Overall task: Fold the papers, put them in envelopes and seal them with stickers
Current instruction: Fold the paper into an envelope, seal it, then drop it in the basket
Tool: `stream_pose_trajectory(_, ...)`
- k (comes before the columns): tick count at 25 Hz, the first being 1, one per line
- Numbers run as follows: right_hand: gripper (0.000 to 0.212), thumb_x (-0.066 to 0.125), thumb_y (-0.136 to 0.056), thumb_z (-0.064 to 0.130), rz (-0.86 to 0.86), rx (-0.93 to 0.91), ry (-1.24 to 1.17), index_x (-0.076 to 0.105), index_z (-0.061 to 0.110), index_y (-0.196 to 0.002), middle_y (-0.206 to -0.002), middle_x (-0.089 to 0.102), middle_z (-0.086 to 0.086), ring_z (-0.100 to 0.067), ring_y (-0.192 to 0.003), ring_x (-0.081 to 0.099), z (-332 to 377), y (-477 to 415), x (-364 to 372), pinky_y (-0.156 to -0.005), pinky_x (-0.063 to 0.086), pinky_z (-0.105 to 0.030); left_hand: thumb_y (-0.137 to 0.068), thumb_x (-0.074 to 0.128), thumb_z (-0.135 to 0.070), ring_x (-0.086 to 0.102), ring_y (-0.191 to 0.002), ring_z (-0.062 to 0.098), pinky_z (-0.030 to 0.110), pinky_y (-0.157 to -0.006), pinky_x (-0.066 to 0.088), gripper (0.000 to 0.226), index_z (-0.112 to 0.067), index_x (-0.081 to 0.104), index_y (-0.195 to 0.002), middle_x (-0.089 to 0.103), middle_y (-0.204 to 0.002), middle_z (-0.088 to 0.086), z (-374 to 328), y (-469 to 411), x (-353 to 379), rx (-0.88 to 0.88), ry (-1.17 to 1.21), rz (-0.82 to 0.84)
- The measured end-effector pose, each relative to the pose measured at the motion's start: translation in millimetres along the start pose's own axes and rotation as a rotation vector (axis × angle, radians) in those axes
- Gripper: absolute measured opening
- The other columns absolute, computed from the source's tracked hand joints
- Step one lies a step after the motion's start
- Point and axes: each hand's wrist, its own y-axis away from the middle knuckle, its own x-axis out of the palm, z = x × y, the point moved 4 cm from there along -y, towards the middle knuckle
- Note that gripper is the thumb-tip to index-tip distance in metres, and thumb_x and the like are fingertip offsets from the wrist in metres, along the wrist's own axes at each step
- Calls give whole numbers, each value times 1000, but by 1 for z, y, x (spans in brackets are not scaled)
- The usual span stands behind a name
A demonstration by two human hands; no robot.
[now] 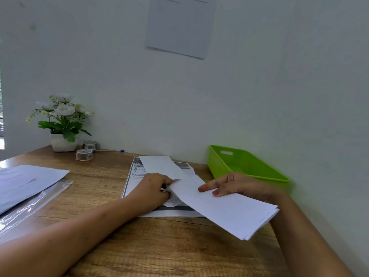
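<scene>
So, one folded paper [229,212] is creased and in hand at centre frame: our left hand [156,188] pinches its end, our right hand [237,185] grips it, forefinger stretched on top. We judge enveloping and sealing not yet done; what may be envelopes [30,176] lie far left, sticker rolls [84,154] upper left.

Wooden desk [159,246], brown w/ visible grain, meets a plain pale wall [259,96] at its back edge. The same greenish-white wall also shows to the desk's right. High above the desk's back edge, a white sheet [177,27] hangs flat on the wall, thin shadow under its bottom edge. At the desk's back-left corner there's a potted plant [61,124], white flowers, white pot. Left of the desk, a thin strip of window [1,136], too narrow to make out. Light is soft & even, no hard shadows on the desk.
</scene>
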Motion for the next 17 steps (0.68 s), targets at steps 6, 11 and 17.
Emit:
stream_pose_trajectory(6, 36, 69, -67, 31, 30, 10, 99, 74, 26, -103, -119, 68, 2, -21, -92, 66, -18, -16, -8, -63, 41, -15, -92, 49, -11, 42, -128, 9, 22, -109, 30, 44, -27, 50, -133, 50, -138, -8, -11, 5, 3, 54, -145, -23)
stream_pose_trajectory(11, 39, 72, -65, 31, 89, -16, 76, 74, 24, -104, -123, 65, 7, -38, -126, 46, -28, -26, -8, -95, 31, -32, -97, 36, -12, 31, -135, 6, 21, -112, 21, 47, -28, 38, -141, 39, -147, -11, -20, 8, 1, 143, -223, -28)
stream_pose_trajectory(17, 32, 63, -74, 3, -37, -8, -310, 72, 4, -105, -115, 64, -18, -22, -93, 56, -36, -21, -13, -67, 54, -16, -96, 31, -8, 30, -134, 4, 12, -107, 13, 49, -26, 41, -141, 39, -147, -12, -23, 7, 4, 226, -182, -1)
